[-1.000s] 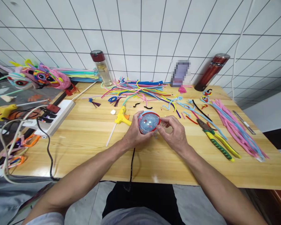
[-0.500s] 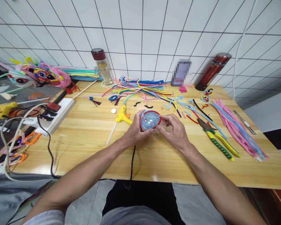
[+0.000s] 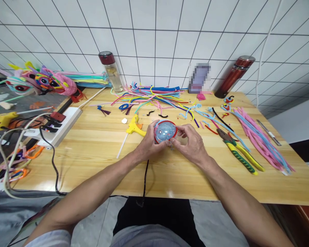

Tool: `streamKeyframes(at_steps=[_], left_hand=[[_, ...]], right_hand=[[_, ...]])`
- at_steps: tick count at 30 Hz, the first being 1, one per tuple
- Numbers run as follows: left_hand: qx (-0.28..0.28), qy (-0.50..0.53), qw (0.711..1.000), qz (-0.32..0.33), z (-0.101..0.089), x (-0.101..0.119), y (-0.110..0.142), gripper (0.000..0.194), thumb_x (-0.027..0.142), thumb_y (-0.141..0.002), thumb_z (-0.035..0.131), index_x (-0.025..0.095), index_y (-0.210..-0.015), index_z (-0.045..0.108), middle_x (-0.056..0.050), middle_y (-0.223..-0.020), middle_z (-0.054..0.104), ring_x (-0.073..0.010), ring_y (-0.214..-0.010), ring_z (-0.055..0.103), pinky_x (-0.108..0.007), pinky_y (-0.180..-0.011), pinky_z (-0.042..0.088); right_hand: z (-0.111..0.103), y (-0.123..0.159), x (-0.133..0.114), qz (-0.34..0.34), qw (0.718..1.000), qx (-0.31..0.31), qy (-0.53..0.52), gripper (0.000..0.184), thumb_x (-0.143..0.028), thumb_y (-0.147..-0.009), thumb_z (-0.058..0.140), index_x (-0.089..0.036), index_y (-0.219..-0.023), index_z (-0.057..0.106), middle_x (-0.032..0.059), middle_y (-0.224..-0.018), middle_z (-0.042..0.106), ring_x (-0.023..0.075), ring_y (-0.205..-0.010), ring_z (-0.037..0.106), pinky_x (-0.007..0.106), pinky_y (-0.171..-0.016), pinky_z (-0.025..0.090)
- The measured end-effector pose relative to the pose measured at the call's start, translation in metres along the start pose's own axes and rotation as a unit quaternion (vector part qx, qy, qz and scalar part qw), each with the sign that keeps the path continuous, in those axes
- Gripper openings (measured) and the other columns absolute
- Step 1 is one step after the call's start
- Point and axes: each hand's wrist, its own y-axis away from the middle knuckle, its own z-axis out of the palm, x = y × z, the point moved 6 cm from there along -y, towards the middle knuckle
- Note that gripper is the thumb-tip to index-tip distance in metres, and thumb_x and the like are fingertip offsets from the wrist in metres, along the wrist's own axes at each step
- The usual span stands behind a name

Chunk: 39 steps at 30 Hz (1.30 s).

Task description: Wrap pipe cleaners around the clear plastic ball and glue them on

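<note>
A clear, shiny plastic dome [image 3: 166,132] with pale blue showing through it and a red pipe cleaner round its rim is held above the table. My left hand [image 3: 151,139] is closed around its left side, thumb along the lower edge. On the opposite side, my right hand [image 3: 192,141] pinches the red rim between thumb and fingers. The underside of the dome is hidden. Just left of my left hand lies a yellow glue gun [image 3: 134,126] with a white glue stick [image 3: 122,145] at its back end.
Pliers [image 3: 237,151] and pink and blue pipe cleaners [image 3: 262,140] lie to the right. Loose pipe cleaners [image 3: 154,96] spread along the back, between a glass bottle [image 3: 113,73] and a red flask [image 3: 234,77]. A power strip [image 3: 63,127] with trailing cables sits at left.
Both hands stay on the dome with almost the same grip. The view has shifted very slightly; nothing else has visibly moved.
</note>
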Motion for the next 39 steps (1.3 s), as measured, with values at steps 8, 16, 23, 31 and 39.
streamKeyframes(at_steps=[8, 16, 23, 31, 39], left_hand=[[-0.038, 0.001, 0.999, -0.001, -0.005, 0.008, -0.004, 0.102, 0.064, -0.083, 0.078, 0.017, -0.159, 0.029, -0.023, -0.163, 0.041, -0.039, -0.153, 0.043, -0.059, -0.128, 0.036], [0.077, -0.014, 0.995, 0.06, -0.01, 0.022, 0.002, 0.097, 0.05, -0.082, 0.082, 0.019, -0.154, 0.027, -0.023, -0.164, 0.036, -0.037, -0.154, 0.041, -0.056, -0.128, 0.038], [0.14, 0.011, 0.987, 0.081, -0.01, 0.028, 0.008, 0.086, 0.04, -0.082, 0.083, 0.02, -0.149, 0.033, -0.02, -0.155, 0.045, -0.0348, -0.146, 0.049, -0.055, -0.125, 0.041], [0.185, -0.019, 0.978, 0.098, -0.011, 0.03, 0.012, 0.086, 0.04, -0.081, 0.083, 0.019, -0.15, 0.036, -0.02, -0.152, 0.05, -0.0356, -0.145, 0.051, -0.056, -0.123, 0.043], [0.165, -0.025, 0.98, 0.112, -0.014, 0.028, 0.008, 0.082, 0.05, -0.085, 0.082, 0.018, -0.148, 0.041, -0.02, -0.149, 0.055, -0.0354, -0.143, 0.054, -0.055, -0.123, 0.044]], right_hand=[[0.0, -0.002, 0.008, 0.055, 0.998, -0.008, -0.033, 0.037, -0.053, -0.089, 0.073, -0.024, -0.112, 0.067, 0.006, -0.095, 0.068, 0.0228, -0.083, 0.067, 0.04, -0.073, 0.059], [0.002, 0.004, 0.013, 0.133, 0.981, 0.011, -0.142, 0.046, -0.055, -0.086, 0.077, -0.024, -0.118, 0.065, 0.0041, -0.096, 0.07, 0.0213, -0.079, 0.068, 0.042, -0.079, 0.059], [0.018, 0.012, 0.013, 0.196, 0.944, 0.023, -0.265, 0.054, -0.062, -0.084, 0.077, -0.024, -0.12, 0.064, 0.0064, -0.099, 0.077, 0.0242, -0.086, 0.072, 0.042, -0.082, 0.06], [0.025, 0.015, 0.012, 0.221, 0.927, 0.03, -0.301, 0.052, -0.06, -0.082, 0.078, -0.024, -0.117, 0.065, 0.0059, -0.097, 0.077, 0.0233, -0.081, 0.071, 0.042, -0.078, 0.06], [0.023, 0.015, 0.018, 0.224, 0.926, 0.039, -0.301, 0.049, -0.056, -0.083, 0.079, -0.024, -0.118, 0.067, 0.0054, -0.098, 0.075, 0.0217, -0.082, 0.068, 0.039, -0.078, 0.058]])
